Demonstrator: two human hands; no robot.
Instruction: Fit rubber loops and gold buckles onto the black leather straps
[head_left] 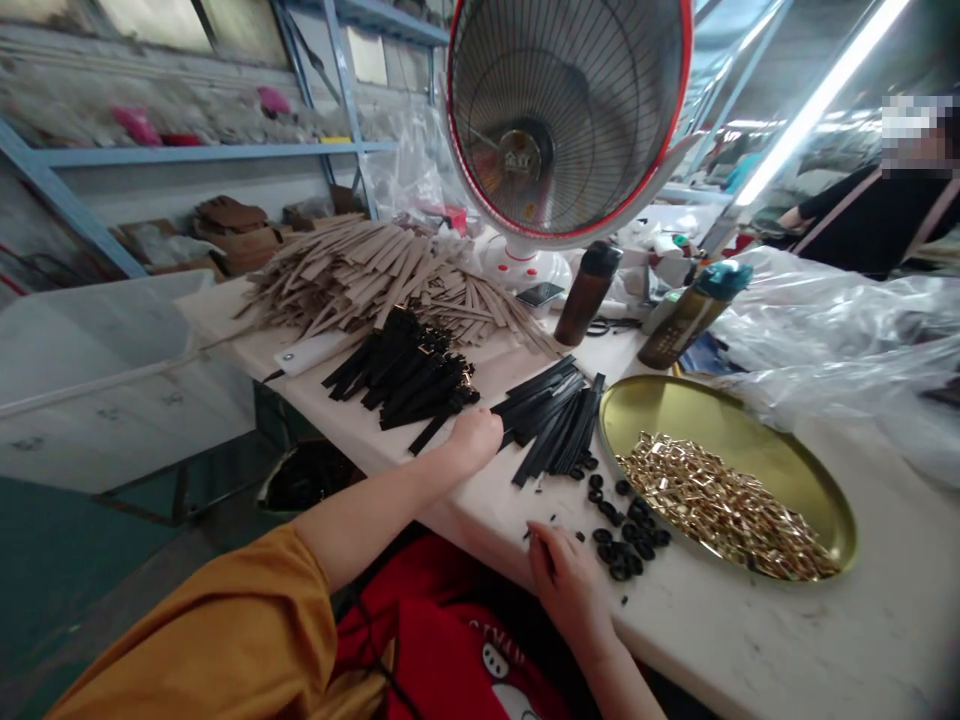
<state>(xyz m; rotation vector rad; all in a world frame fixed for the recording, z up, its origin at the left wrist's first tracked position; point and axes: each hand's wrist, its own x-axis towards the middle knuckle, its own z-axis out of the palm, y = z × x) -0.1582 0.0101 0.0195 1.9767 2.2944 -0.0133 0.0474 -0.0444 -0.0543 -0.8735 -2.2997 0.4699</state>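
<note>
My left hand (478,438) is closed at the near end of a bundle of flat black strips (559,425). Its fingertips are turned away, so what they hold is hidden. To its left lies a heap of black straps with gold-coloured metal fittings (412,365). My right hand (566,580) is over the table's near edge, fingers curled and thumb close to them. A tiny dark bit shows at its fingertips, too small to name. Beside it lie small black coiled rolls (626,535) and loose black scraps. A gold oval tray (832,480) holds many small gold metal buckles (720,500).
Behind the straps is a large pile of beige strips (360,270). A round heater (570,120) stands at the back. Two bottles (589,295), a phone (540,294) and clear plastic bags (840,320) are nearby. A white bin (112,370) stands left; a person (862,220) is at far right.
</note>
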